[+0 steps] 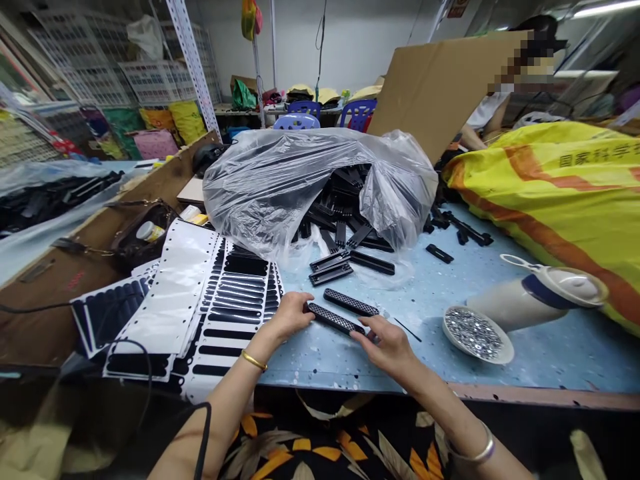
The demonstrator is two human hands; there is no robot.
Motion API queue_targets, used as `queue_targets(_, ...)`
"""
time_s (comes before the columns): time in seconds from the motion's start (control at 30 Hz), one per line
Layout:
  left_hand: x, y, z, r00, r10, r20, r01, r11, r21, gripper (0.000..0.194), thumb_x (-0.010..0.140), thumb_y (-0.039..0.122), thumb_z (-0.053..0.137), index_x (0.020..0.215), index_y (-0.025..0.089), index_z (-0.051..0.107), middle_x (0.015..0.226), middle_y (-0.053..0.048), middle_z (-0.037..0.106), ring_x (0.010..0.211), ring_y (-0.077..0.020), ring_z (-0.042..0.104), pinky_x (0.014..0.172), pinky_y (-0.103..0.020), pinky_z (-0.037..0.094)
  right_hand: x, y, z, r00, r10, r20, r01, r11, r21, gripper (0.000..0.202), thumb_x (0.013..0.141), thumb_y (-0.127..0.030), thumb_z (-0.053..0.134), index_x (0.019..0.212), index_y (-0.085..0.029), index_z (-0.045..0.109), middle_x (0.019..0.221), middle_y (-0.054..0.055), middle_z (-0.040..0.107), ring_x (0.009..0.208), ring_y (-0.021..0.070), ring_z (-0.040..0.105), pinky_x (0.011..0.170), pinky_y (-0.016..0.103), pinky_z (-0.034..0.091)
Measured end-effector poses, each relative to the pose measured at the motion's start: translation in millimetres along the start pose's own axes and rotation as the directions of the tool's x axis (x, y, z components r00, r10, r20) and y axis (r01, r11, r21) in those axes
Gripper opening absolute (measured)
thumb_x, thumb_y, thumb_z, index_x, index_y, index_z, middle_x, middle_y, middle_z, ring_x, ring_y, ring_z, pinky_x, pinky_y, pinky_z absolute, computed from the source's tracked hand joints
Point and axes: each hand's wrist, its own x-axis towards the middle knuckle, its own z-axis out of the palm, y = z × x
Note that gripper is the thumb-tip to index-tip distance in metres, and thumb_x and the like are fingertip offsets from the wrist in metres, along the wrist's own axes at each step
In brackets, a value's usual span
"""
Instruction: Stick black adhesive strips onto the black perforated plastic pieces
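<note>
A pale blue desk (310, 367) carries everything here, and the biggest load on it is a yellow sack (560, 190) filling the far right corner. Next comes a clear bag (260, 177) toward the far edge, its mouth spilling black parts (343, 217) toward the middle. Sheets (187, 287) of black stickers lie in overlapping layers on the left, reaching the front edge. Toward the right edge is a white jug (515, 303), with a bowl (507, 355) of small metal pieces (473, 331) just beside it. Between sheets and bowl, near the middle of the front edge, the left hand (293, 315) and right hand (386, 343) share one perforated black strip (334, 319): the left fingers are clamped on its left end, the right fingers pinch its right end. Whether it touches the desk, I cannot tell. A second strip (351, 302) lies just beyond it, roughly parallel. The held strip looks like moulded plastic, so probably light and stiff, a little slippery on its smooth edges, and its fine mesh might crack if bent hard; the rounded ends and long sides seem the best places to grip, off the mesh. Smallest across is a thin black rod (409, 329), right of the strips.
</note>
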Motion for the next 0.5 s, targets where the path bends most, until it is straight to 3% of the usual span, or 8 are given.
queue_targets(0.13, -22, -3, -6.2, 0.999, -0.016, -0.052, 0.015, 1.0, -0.021, 0.049, 0.076, 0.013, 0.064, 0.125, 0.016, 0.066, 0.092, -0.006, 0.077, 0.082, -0.0198, 0.071, 0.083, -0.031, 0.055, 6, -5, -15, 0.995, -0.097, 0.023, 0.098, 0.995, -0.021, 0.033, 0.087, -0.042, 0.064, 0.106, -0.017, 0.071, 0.09, 0.012, 0.073, 0.079, 0.0248, 0.069, 0.069, 0.033, 0.054)
queue_targets(0.2, -43, -12, -14.8, 0.987, 0.013, -0.161, -0.011, 1.0, 0.011, 0.045, 0.081, 0.015, 0.061, 0.125, 0.016, 0.066, 0.108, -0.01, 0.075, 0.095, -0.0233, 0.071, 0.091, -0.036, 0.054, 12, -5, -27, 0.996, -0.08, -0.035, 0.078, 0.996, -0.052, 0.034, 0.089, -0.045, 0.062, 0.106, -0.017, 0.071, 0.09, 0.012, 0.073, 0.082, 0.0259, 0.069, 0.074, 0.035, 0.054)
queue_targets(0.27, -67, -27, -25.5, 0.95, 0.081, -0.302, -0.054, 0.994, 0.099, 0.037, 0.086, 0.021, 0.058, 0.123, 0.021, 0.067, 0.12, -0.01, 0.072, 0.114, -0.0276, 0.065, 0.102, -0.043, 0.048, 22, -3, -36, 0.997, -0.031, -0.077, 0.021, 0.993, -0.119, 0.039, 0.088, -0.05, 0.063, 0.107, -0.016, 0.071, 0.096, 0.015, 0.073, 0.09, 0.0289, 0.068, 0.08, 0.038, 0.052)
queue_targets(0.3, -79, -37, -30.4, 0.928, 0.073, -0.364, -0.017, 0.988, 0.153, 0.036, 0.089, 0.024, 0.057, 0.123, 0.023, 0.066, 0.124, -0.01, 0.07, 0.122, -0.0299, 0.06, 0.106, -0.047, 0.044, 27, -3, -38, 0.998, 0.003, -0.064, -0.014, 0.987, -0.162, 0.044, 0.085, -0.053, 0.065, 0.108, -0.016, 0.071, 0.098, 0.016, 0.073, 0.093, 0.0305, 0.067, 0.082, 0.039, 0.052)
queue_targets(0.4, -109, -69, -37.7, 0.883, -0.07, -0.463, 0.233, 0.923, 0.305, 0.047, 0.082, 0.034, 0.068, 0.127, 0.022, 0.065, 0.136, -0.015, 0.063, 0.138, -0.042, 0.043, 0.11, -0.058, 0.036, 41, -8, -29, 0.989, 0.085, 0.124, -0.049, 0.963, -0.266, 0.064, 0.073, -0.06, 0.074, 0.119, -0.016, 0.067, 0.105, 0.015, 0.072, 0.096, 0.0328, 0.066, 0.081, 0.04, 0.05)
queue_targets(0.5, -123, -92, -33.2, 0.923, -0.089, -0.375, 0.251, 0.876, 0.411, 0.054, 0.079, 0.039, 0.072, 0.129, 0.019, 0.065, 0.145, -0.018, 0.054, 0.142, -0.0457, 0.034, 0.111, -0.059, 0.034, 47, -18, -6, 0.955, 0.021, 0.297, 0.063, 0.962, -0.268, 0.063, 0.076, -0.049, 0.074, 0.129, -0.017, 0.061, 0.107, 0.015, 0.072, 0.094, 0.0317, 0.066, 0.079, 0.039, 0.049)
